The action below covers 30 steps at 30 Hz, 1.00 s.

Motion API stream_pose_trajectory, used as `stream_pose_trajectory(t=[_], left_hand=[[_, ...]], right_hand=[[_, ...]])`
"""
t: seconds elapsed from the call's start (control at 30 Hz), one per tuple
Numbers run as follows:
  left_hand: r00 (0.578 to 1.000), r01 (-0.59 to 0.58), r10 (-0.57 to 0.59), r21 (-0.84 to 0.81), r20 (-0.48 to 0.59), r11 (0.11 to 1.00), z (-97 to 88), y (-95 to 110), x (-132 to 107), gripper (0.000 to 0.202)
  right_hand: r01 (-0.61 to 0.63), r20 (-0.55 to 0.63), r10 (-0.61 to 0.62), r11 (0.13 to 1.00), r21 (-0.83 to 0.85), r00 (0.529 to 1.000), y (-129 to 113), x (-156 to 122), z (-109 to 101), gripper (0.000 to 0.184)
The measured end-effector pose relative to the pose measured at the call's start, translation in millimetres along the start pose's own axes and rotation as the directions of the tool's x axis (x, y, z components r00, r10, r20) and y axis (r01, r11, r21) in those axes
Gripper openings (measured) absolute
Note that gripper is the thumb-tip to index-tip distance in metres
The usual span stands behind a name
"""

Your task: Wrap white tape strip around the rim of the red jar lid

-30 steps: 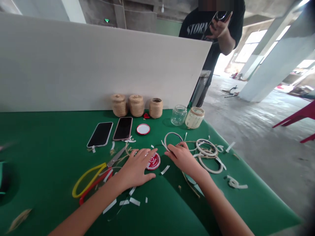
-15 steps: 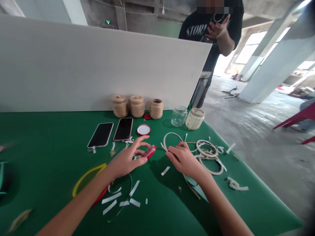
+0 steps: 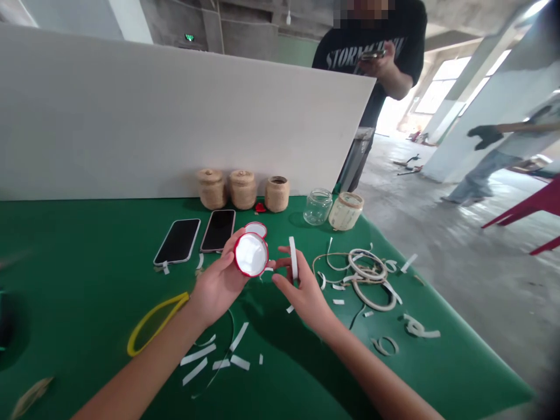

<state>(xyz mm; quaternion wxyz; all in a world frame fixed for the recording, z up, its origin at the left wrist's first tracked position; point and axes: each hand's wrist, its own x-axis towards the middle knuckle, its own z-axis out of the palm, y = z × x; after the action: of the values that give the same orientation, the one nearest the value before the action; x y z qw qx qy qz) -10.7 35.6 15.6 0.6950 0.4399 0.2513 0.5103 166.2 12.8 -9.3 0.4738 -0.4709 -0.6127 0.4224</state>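
My left hand (image 3: 223, 283) grips a red-rimmed jar lid (image 3: 251, 255), its white inside turned up toward me. Edge-on in my right hand (image 3: 301, 291) is a narrow white roll of tape (image 3: 293, 259), held at the fingers. The fingertips of that hand come close to the lid's right edge; whether they touch it I cannot tell. Just behind the held lid, a second red-rimmed lid (image 3: 256, 228) lies on the green table, partly covered. White tape strips (image 3: 240, 336) are scattered below my hands.
Twine-wrapped jars (image 3: 242, 189), a clear glass jar (image 3: 318, 207) and a tape-covered jar (image 3: 346, 211) stand at the back. Two phones (image 3: 178, 241) lie left. Tape rolls (image 3: 368, 265) and a yellow loop (image 3: 151, 326) lie on the table. A person (image 3: 371, 52) stands behind the white panel (image 3: 188, 116).
My left hand has turned the lid so its white inside faces me. My right hand has moved left toward it, turning the tape roll edge-on. Another person has appeared at far right.
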Motion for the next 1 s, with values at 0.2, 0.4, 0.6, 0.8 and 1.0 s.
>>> stream_pose_trajectory(t=[0.2,0.4,0.6,0.8,1.0], left_hand=[[1.000,0.007,-0.007,0.028,-0.028,1.000,4.4,-4,-3,0.050],[0.999,0.010,-0.010,-0.016,-0.030,1.000,0.8,-1,-4,0.048],[0.999,0.001,-0.010,0.169,0.049,0.986,-26.9,12,-4,0.045],[0.993,0.017,-0.085,0.607,0.084,0.795,-38.1,18,-5,0.038],[0.954,-0.165,-0.129,0.837,0.269,0.522,-22.2,31,-7,0.035]], right_hand=[[-0.011,-0.067,0.036,0.942,0.336,0.997,-3,8,10,0.041],[-0.023,-0.045,0.037,0.958,0.284,0.998,-1,7,10,0.037],[0.031,0.365,0.023,0.990,-0.140,0.931,-14,-3,-16,0.027],[0.225,0.407,-0.071,0.911,-0.345,0.911,-31,-4,-33,0.036],[0.331,0.481,-0.115,0.858,-0.393,0.869,-33,-6,-37,0.041]])
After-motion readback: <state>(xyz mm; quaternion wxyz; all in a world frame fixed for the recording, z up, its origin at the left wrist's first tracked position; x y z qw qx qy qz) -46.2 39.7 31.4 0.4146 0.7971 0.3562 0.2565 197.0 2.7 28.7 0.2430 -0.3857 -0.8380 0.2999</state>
